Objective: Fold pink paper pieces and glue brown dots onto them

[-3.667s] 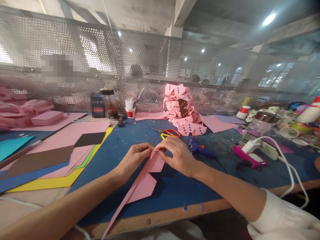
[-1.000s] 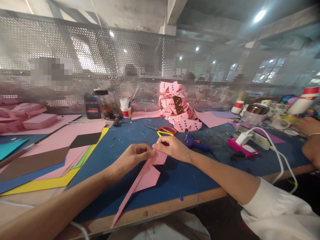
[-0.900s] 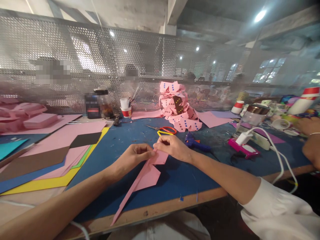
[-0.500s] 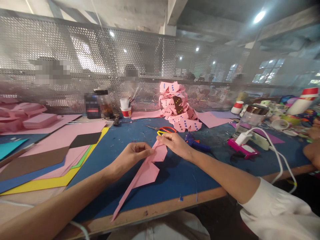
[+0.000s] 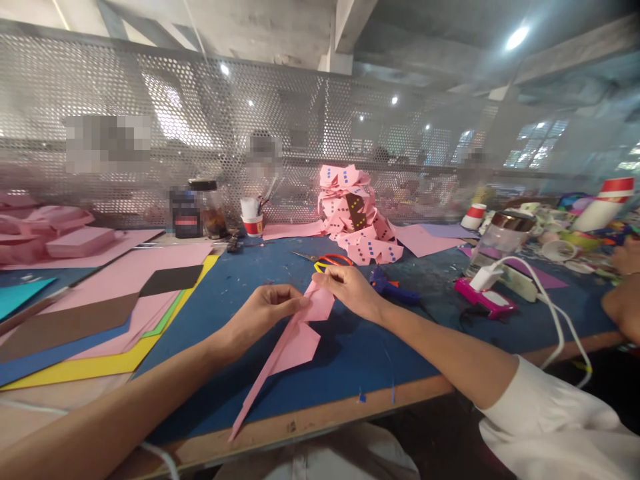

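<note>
Between my two hands is a long folded strip of pink paper with angled flaps on its right side. My left hand pinches its left edge near the top. The top corner is held between the thumb and fingers of my right hand. The strip's narrow lower end slants down toward the front edge of the blue table. Just beyond my right hand lie scissors with red and yellow handles, partly covered by it. A blue glue gun rests to the right of that hand.
Dotted pink paper pieces are piled at the back. Coloured sheets spread over the left side. A paper cup, a glass jar and a pink power strip with a white cable stand around. Another person's arm shows at far right.
The lower end of the pink paper strip has swung slightly to the right. Both my hands keep their pinch in nearly the same place. The other person's arm at far right has shifted slightly.
</note>
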### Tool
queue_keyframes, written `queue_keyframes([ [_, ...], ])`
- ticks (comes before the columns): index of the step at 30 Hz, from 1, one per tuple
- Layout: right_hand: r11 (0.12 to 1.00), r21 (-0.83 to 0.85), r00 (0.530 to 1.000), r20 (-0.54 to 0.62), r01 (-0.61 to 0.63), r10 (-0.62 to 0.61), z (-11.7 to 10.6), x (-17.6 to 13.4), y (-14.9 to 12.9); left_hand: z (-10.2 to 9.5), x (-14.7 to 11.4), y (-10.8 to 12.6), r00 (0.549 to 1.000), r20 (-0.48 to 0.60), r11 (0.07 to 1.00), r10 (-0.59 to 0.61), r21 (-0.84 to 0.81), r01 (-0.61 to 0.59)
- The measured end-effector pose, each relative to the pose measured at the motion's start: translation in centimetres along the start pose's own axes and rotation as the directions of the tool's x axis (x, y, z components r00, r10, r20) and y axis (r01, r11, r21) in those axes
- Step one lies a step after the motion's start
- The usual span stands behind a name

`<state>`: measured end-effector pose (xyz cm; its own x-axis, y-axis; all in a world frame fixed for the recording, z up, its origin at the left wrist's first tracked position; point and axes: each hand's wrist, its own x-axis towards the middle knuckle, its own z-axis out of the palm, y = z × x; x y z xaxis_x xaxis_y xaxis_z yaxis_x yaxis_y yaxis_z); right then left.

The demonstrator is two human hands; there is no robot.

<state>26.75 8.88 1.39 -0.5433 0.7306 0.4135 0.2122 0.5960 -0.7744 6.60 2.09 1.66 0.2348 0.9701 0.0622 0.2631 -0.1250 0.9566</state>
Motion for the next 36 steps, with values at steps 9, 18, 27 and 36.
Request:
queue_keyframes([
  [9,1.000,0.024,0.998,0.062,-0.014,0.013,0.19,-0.20,-0.88,0.18,-0.24,0.11,0.999,0.038,1.000,0.018,0.013,-0.019],
  [18,0.997,0.068,1.000,0.011,-0.024,0.024,-0.02,-0.07,-0.81,0.24,-0.30,0.52,0.999,0.048,1.000,-0.005,0.017,0.004],
  [27,0.997,0.072,0.996,0.085,-0.027,0.021,0.10,-0.01,-0.57,0.24,-0.24,0.35,0.999,0.045,1.000,-0.015,-0.002,0.015],
  [36,0.993,0.105,0.992,0.121,-0.045,0.032,-0.06,-0.04,-0.66,0.17,-0.36,0.52,0.999,0.033,1.000,0.012,-0.004,-0.012],
])
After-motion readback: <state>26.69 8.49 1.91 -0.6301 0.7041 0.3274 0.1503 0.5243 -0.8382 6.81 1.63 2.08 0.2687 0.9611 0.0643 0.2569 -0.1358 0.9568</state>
